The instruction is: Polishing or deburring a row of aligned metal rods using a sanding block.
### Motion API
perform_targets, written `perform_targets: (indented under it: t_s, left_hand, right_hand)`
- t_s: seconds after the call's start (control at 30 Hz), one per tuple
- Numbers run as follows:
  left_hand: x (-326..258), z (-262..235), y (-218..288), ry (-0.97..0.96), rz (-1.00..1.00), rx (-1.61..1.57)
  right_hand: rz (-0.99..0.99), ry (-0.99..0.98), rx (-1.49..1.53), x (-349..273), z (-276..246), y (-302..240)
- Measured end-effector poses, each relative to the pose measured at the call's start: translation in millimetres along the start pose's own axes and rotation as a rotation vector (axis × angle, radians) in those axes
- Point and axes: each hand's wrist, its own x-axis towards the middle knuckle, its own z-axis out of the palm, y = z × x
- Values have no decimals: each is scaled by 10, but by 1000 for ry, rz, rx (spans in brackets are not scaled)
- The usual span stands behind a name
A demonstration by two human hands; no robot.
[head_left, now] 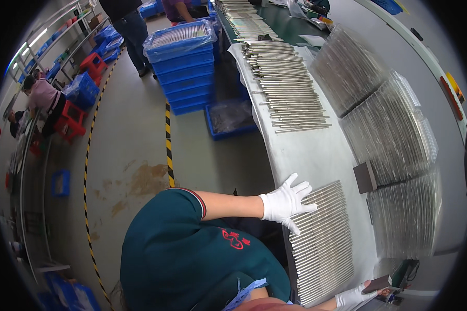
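A row of thin silvery metal rods (pixel 327 249) lies side by side on a white-covered table (pixel 306 158). My left hand (pixel 289 202), in a white glove, rests at the far left edge of this row with its fingers spread. Nothing is gripped in it. At the lower right, my right hand (pixel 354 296), also gloved in white, holds a dark grey rectangular block (pixel 378 283) near the end of the row. Some of its fingers are hidden behind the block. A similar dark block (pixel 365 178) stands on the table beyond the rods.
Another row of rods (pixel 290 88) lies farther along the table. Plastic-wrapped bundles (pixel 389 129) line the table's wall side. Stacked blue crates (pixel 187 78) and a low blue crate (pixel 233 116) stand on the floor to the left. Other people are nearby, one seated by red stools (pixel 70 122).
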Motion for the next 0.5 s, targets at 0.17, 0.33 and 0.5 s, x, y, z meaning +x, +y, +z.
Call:
perform_targets:
  t_s: [0.17,0.33,0.5]
  left_hand:
    - [-9,-3,-6,15,-6,-21]
    - [-9,68,-29,48,2,-16]
    - [-15,68,-25,60,1,-37]
  right_hand:
    - [-296,75,-262,58,-115,-276]
    - [-439,86,-431,137,-375,-888]
    - [-401,49,-364,129,-368,-952]
